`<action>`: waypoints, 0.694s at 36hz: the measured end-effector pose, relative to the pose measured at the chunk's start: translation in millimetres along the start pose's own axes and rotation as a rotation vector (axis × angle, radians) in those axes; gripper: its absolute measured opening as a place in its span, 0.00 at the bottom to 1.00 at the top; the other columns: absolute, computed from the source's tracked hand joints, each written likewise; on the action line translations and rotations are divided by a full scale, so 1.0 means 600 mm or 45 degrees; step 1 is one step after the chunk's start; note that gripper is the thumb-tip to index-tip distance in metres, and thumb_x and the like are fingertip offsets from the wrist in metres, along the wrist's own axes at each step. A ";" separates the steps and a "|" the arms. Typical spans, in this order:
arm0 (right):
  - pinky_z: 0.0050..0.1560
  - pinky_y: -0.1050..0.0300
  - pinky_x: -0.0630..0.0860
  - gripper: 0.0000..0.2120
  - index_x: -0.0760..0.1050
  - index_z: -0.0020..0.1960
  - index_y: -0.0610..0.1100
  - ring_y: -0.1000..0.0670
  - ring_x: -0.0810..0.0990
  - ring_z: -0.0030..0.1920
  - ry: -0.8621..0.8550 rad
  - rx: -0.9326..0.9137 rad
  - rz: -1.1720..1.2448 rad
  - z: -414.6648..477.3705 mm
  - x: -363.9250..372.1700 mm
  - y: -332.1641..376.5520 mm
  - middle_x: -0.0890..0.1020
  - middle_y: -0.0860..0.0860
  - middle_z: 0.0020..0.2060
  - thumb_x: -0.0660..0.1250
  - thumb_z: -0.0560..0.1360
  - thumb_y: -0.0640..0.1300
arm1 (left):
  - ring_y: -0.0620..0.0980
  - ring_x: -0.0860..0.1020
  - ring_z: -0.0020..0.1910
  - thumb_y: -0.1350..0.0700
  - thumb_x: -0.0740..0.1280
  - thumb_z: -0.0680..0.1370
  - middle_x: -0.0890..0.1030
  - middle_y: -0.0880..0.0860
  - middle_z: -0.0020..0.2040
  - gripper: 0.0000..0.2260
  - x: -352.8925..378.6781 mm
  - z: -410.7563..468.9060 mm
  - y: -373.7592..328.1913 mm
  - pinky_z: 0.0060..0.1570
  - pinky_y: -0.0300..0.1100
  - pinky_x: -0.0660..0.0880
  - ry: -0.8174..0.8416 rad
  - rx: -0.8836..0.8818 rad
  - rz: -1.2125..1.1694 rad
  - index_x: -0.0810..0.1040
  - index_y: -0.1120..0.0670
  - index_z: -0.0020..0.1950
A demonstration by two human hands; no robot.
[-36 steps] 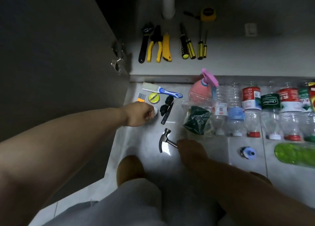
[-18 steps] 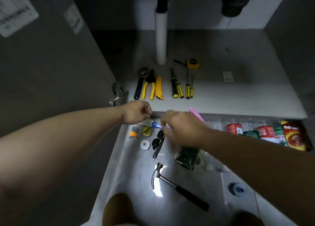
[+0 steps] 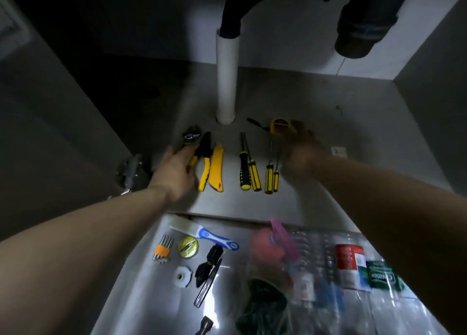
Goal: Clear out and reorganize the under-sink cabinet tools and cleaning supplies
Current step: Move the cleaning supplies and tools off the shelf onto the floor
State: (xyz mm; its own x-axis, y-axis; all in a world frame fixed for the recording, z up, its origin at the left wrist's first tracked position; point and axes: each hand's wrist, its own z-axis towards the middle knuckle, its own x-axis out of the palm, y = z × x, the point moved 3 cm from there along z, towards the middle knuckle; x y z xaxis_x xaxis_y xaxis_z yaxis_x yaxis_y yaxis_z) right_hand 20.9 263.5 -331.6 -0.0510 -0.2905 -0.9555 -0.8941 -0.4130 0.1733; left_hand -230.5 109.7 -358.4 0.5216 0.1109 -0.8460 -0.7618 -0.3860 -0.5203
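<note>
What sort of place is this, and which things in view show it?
Probably inside an under-sink cabinet: a white drainpipe rises from its floor, a black hose curves overhead, and pliers and screwdrivers lie there.

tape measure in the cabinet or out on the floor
In the cabinet: the tape measure lies on the cabinet floor, right of the white pipe, behind the screwdrivers.

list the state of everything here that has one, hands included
left hand, open, flat over the wrench handle
right hand, blurred by the tape measure, grip unclear
pliers, lying flat, handles slightly apart
utility knife, lying flat
cabinet door, swung open
pink spray bottle, too blurred to tell
</note>
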 end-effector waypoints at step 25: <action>0.60 0.40 0.75 0.30 0.56 0.77 0.46 0.32 0.66 0.67 -0.111 0.182 -0.067 0.043 0.025 -0.055 0.65 0.35 0.66 0.65 0.79 0.47 | 0.65 0.79 0.59 0.64 0.73 0.72 0.81 0.65 0.57 0.14 0.016 0.049 0.023 0.54 0.53 0.79 -0.088 -0.552 0.088 0.80 0.64 0.57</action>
State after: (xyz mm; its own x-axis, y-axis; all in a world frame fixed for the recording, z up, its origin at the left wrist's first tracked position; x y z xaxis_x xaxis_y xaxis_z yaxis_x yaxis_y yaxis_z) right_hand 37.9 295.3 -357.7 -0.0353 -0.1927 -0.9806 -0.9504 -0.2971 0.0926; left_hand -247.2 132.4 -376.9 0.4367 0.1267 -0.8906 -0.5546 -0.7416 -0.3774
